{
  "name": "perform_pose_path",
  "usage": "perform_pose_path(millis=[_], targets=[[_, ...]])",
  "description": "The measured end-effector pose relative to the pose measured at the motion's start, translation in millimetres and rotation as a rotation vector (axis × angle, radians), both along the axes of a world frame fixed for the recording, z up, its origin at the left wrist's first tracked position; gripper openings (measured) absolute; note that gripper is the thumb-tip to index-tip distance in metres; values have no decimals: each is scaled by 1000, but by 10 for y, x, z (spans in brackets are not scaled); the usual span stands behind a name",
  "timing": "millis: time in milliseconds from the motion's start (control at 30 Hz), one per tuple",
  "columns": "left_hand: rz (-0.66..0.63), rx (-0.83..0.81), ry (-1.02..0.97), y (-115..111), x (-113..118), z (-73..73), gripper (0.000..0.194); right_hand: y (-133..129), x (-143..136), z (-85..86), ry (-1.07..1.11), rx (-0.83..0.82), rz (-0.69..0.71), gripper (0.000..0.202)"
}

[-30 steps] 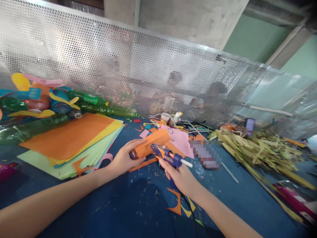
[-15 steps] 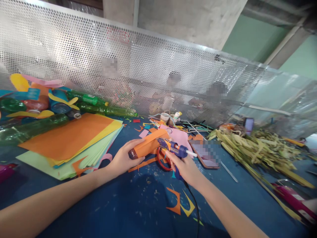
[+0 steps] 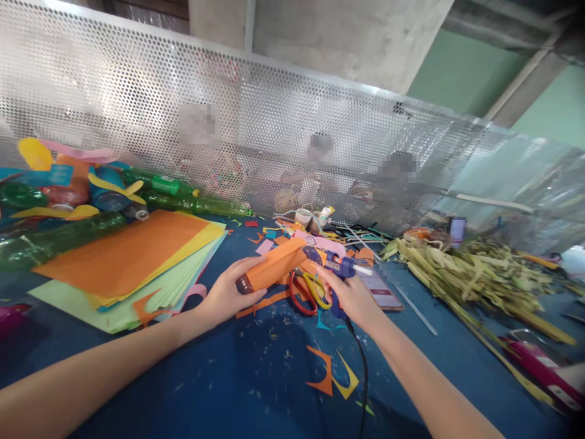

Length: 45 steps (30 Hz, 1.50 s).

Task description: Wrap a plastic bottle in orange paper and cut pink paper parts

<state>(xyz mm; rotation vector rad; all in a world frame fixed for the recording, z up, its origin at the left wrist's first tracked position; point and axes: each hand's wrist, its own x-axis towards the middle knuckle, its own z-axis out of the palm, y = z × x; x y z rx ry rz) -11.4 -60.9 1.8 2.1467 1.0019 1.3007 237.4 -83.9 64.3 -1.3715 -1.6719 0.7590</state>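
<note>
My left hand [image 3: 228, 294] is wrapped round a small bottle covered in orange paper [image 3: 278, 263], its dark base showing by my fingers. The bottle lies tilted, its clear neck pointing up and to the right. In my right hand [image 3: 354, 300] is a blue hot glue gun [image 3: 336, 262], with a white glue stick [image 3: 362, 269] jutting from its back. The nozzle end points left, close to the bottle's right end; whether it touches I cannot tell. Below the gun lies a pair of scissors with a red handle [image 3: 297, 300], beside a yellow handle [image 3: 316, 289].
Coloured paper sheets [image 3: 123, 256] are stacked at left, near green plastic bottles [image 3: 59, 241]. At right are a phone [image 3: 386, 291], dried husks [image 3: 493, 268] and a magenta tool [image 3: 543, 369]. Paper scraps [image 3: 323, 369] and the gun's cord [image 3: 364, 372] lie in front. A perforated metal screen [image 3: 274, 116] stands behind.
The glue gun has moved slightly right and up in my right hand, away from the bottle's body, uncovering the yellow handle. My left hand and the bottle have barely moved.
</note>
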Motion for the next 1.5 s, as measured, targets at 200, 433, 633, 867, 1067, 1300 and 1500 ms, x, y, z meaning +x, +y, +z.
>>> perform_pose_path(millis=[200, 433, 633, 867, 1067, 1300, 1500], targets=[[15, -6, 14, 0, -2, -5, 55, 12, 0, 30, 33, -54, -52, 38], [10, -18, 5, -12, -3, 11, 56, 61, 52, 21, 58, -75, -74, 40], [39, -98, -42, -38, 9, 65, 53, 106, 105, -25, -15, 9, -87, 37], [97, -184, -126, 22, -20, -16, 55, 268, 389, -14, -607, 368, -134, 13], [104, -196, -117, 18, -22, -9, 55, 440, 619, -178, -1113, 265, -32, 32], [101, -202, -120, 26, -13, -8, 55, 536, 683, -459, -940, 195, 43, 43], [98, -180, -112, 22, -20, -7, 55, 626, 750, -524, -811, 214, 116, 42]])
